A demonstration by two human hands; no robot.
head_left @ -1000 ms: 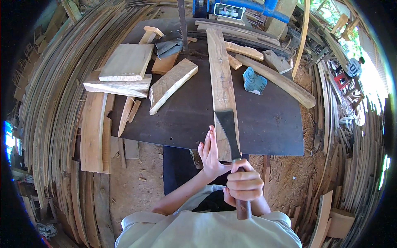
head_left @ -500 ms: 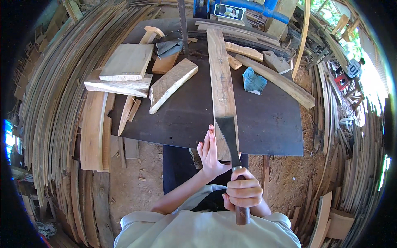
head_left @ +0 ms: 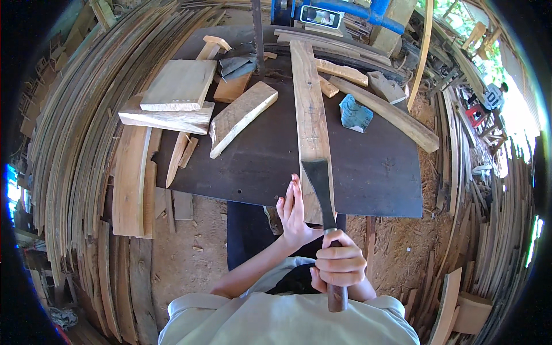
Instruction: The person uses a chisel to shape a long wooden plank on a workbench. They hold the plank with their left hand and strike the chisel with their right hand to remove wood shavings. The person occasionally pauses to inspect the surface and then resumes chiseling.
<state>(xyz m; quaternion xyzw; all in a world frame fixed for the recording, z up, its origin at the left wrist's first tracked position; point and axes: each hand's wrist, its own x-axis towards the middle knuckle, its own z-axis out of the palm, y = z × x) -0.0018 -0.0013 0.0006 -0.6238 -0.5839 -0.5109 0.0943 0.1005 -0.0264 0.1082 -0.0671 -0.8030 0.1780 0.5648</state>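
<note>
A long pale plank (head_left: 307, 106) with pencil marks and a small hole lies lengthwise on the dark bench top (head_left: 374, 184), its near end toward me. My right hand (head_left: 339, 259) is closed round the brown handle of a wide flat chisel (head_left: 320, 190), whose dark blade rests along the near part of the plank. My left hand (head_left: 293, 215) has its fingers stretched upward against the plank's left edge, thumb beside the near end. A crumpled blue sandpaper piece (head_left: 355, 115) lies right of the plank.
Loose blocks (head_left: 241, 118), stacked boards (head_left: 177, 86) and a long offcut (head_left: 397, 115) share the bench. A phone (head_left: 320, 17) stands at the back by blue machinery (head_left: 382, 14). Timber piles (head_left: 75, 144) flank both sides. A person (head_left: 494, 95) is at the far right.
Compared with a second earlier, the chisel and my right hand sit slightly nearer to me, the blade's tip a little lower on the plank. My left hand has barely moved.
</note>
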